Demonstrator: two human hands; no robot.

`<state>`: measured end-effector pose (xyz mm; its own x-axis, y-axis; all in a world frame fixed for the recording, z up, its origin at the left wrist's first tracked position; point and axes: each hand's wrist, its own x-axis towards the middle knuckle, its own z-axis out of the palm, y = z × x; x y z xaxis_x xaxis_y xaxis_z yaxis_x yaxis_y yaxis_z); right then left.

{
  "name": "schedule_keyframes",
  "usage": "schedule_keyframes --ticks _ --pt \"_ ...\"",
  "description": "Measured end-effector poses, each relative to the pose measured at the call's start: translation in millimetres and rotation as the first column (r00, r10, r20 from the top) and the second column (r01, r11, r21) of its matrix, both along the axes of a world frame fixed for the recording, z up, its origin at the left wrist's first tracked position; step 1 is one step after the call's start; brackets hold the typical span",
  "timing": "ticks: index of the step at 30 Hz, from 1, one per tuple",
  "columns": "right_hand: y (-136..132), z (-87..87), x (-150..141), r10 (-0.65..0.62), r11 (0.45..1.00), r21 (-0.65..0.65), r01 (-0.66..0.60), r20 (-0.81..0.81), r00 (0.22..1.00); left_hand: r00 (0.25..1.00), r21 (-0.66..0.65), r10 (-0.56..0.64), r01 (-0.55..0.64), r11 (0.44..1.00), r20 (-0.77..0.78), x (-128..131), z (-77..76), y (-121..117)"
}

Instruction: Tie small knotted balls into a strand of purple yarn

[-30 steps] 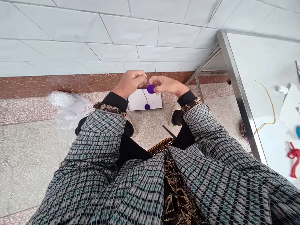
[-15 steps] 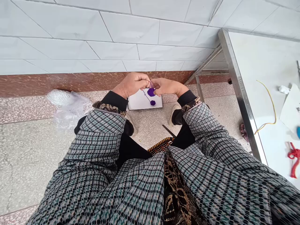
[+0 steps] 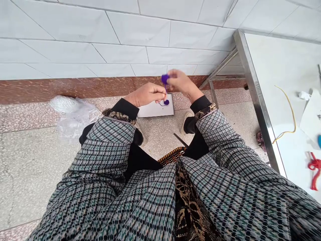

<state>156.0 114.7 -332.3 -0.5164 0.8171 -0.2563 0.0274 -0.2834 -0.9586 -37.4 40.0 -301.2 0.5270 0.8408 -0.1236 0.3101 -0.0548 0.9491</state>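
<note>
Pinched in my right hand (image 3: 181,82) is a small fuzzy purple yarn ball (image 3: 165,79). My left hand (image 3: 150,93), lower and to the left, has its thumb and forefinger closed on a purple yarn strand (image 3: 166,89) that runs up to that ball. A second, smaller purple ball (image 3: 166,102) shows just under my left fingertips, over a white tray-like board (image 3: 150,110) with a dark edge. A thin cord trails from the smaller ball. Whether that ball hangs or rests on the board I cannot tell.
A clear plastic bag (image 3: 72,115) lies on the floor at the left. On the right, a metal-framed white table (image 3: 265,67) holds a yellow cord (image 3: 292,115) and a red knotted cord (image 3: 314,165). The tiled wall (image 3: 140,30) rises ahead.
My right hand has lifted the larger purple ball up and away from my left hand, stretching the strand between them. The smaller ball has shifted right and up.
</note>
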Motion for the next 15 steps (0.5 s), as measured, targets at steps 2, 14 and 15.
schedule_keyframes --ticks 2,14,15 --pt "-6.6 5.2 1.9 0.232 0.972 0.012 -0.233 0.066 0.971 0.985 0.020 0.166 -0.167 0.986 0.052 -5.9 -3.1 2.3" --pt "5.0 -6.2 -4.5 -0.152 0.987 0.022 0.158 -0.167 0.974 0.997 -0.053 -0.061 0.059 0.997 -0.040 3.6 -3.8 1.2" --pt "1.3 -6.9 -6.4 -0.063 0.998 0.021 0.064 -0.046 0.997 0.996 -0.053 -0.076 0.073 0.996 -0.047 3.9 -2.6 0.5"
